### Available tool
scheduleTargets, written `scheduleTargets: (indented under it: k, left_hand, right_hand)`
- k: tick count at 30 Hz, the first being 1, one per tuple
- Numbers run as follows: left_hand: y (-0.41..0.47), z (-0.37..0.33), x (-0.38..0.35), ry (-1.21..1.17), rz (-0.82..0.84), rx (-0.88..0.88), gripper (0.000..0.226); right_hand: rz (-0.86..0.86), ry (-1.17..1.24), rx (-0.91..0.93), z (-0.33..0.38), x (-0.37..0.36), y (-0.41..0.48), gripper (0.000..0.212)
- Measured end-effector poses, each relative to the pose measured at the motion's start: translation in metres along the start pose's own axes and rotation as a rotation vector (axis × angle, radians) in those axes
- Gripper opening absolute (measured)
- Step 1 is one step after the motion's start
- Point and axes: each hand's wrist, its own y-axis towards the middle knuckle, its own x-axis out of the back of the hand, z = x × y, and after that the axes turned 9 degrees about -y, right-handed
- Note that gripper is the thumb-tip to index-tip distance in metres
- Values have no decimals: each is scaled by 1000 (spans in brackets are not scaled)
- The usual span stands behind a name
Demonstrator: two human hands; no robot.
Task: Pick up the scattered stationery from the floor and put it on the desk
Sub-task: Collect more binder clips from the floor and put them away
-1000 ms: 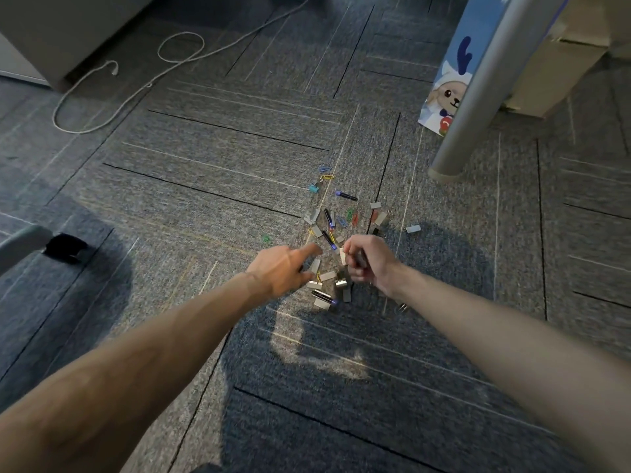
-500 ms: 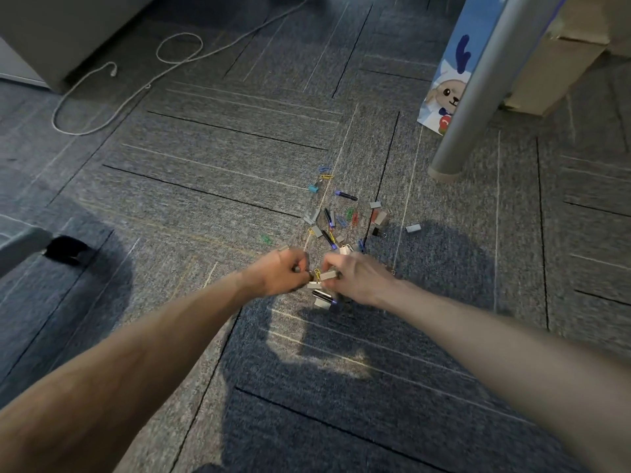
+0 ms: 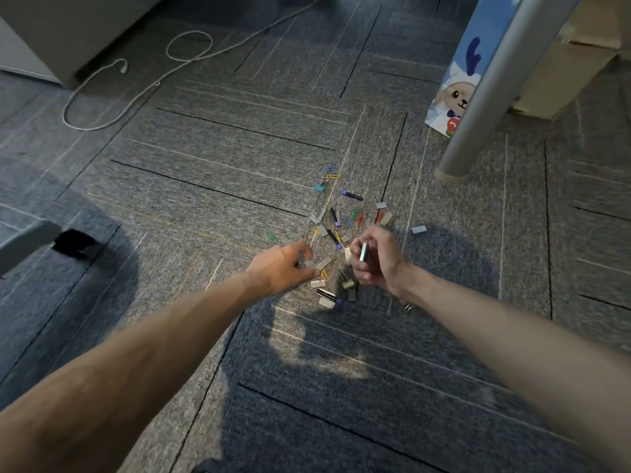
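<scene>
Grey strip (image 3: 363,251), likely staples, stands on edge in my right hand (image 3: 377,266), pinched between thumb and curled fingers just above the carpet (image 3: 205,186). The left hand (image 3: 285,268) is curled too. It seems to pinch a dark piece (image 3: 300,262) at its fingertips, though blur keeps me from being sure what that is.

Most of the stationery (image 3: 333,230) is on the floor, scattered between the two hands and just beyond them. A tan block (image 3: 323,262) lies in the gap between the hands, and a black clip (image 3: 348,285) sits below the right hand's fingers. Farther out I see coloured paper clips (image 3: 355,215) mixed with small grey blocks. A green clip (image 3: 271,236) lies alone above the left hand, a grey block (image 3: 419,229) alone to the right, and a pen (image 3: 351,195) and a teal clip (image 3: 319,187) at the far edge of the scatter.

Beyond that a metal leg (image 3: 478,97) slants up from the carpet. Behind it stand a blue box (image 3: 454,97) with a cartoon sheep and a cardboard box (image 3: 560,73); I cannot see inside either. A white cable (image 3: 136,80) loops across the far left, and a black caster (image 3: 71,242) sits at the left edge.
</scene>
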Motion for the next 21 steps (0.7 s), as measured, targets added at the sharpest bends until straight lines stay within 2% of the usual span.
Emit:
scheduleTargets:
  k: [3, 6, 8, 11, 13, 15, 19, 21]
  left_hand:
    - [7, -7, -5, 96, -30, -6, 41]
    - [16, -15, -10, 184, -23, 29, 43]
    - [20, -19, -11, 208, 7, 65, 40]
    - [24, -25, -14, 245, 59, 40, 32]
    - [23, -29, -13, 262, 88, 32, 31]
    - [23, -30, -11, 54, 123, 89, 29]
    - [11, -25, 4, -723, 249, 162, 27]
    - [3, -21, 12, -1011, 241, 168, 28]
  right_hand:
    - [-9, 189, -41, 5, 5, -5, 34]
    - [22, 73, -68, 0, 11, -6, 28]
    - [-4, -239, -92, -6, 14, -8, 27]
    - [-108, -850, -61, -17, 13, -11, 27]
    - [-123, -1071, 1, -24, 9, -12, 27]
    - [-136, -1205, 46, -29, 4, -12, 31]
    - [-148, -1350, 56, -33, -2, -5, 33]
    - [-137, -1370, 33, -30, -4, -3, 34]
